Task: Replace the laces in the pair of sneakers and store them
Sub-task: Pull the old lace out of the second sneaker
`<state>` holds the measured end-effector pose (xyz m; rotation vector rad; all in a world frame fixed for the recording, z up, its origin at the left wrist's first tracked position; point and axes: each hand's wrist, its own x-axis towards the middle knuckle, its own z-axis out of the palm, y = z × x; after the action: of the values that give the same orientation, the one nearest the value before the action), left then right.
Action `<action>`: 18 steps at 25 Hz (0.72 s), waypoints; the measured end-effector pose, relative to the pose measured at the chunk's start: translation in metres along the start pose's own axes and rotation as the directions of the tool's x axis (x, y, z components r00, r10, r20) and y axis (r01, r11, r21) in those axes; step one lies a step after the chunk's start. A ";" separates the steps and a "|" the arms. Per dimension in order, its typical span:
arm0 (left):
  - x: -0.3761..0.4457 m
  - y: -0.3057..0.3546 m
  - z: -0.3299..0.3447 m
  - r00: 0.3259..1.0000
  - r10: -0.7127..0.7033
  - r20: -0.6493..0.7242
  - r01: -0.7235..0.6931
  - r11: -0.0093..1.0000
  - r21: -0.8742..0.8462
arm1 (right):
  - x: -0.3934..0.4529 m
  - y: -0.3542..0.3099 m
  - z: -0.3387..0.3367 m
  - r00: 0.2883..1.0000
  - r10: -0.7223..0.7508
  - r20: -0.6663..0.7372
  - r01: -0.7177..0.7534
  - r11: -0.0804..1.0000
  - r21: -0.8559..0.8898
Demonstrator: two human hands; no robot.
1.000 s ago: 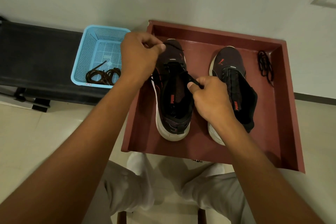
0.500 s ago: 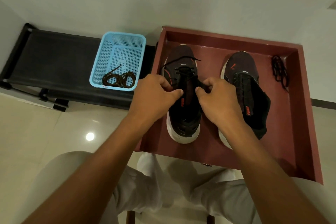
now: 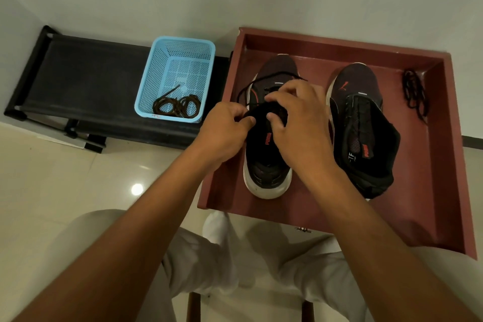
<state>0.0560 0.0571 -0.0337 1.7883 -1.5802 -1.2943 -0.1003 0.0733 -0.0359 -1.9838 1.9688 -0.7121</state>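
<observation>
We are working both hands over the left sneaker in the red tray: our left hand is pinching its black lace at the eyelets, and our right hand is gripping the tongue. The right sneaker is sitting just beside it. A spare lace is lying near the tray's right wall, and brown laces are resting in the blue basket on the bench.

Two dark sneakers are set side by side, toes away, in a red tray. The left sneaker carries a loose black lace looping beside its toe; the right sneaker is unlaced, tongue flopped open.
</observation>
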 end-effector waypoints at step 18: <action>0.007 0.002 0.004 0.986 -0.156 0.059 0.164 0.973 -0.160 | 0.019 0.023 -0.008 0.912 0.399 -0.093 -0.285 0.782 0.554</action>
<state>0.0508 0.0512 -0.0370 1.8236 -1.3314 -1.5039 -0.1245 0.0552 -0.0374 -1.2211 1.8883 -1.2393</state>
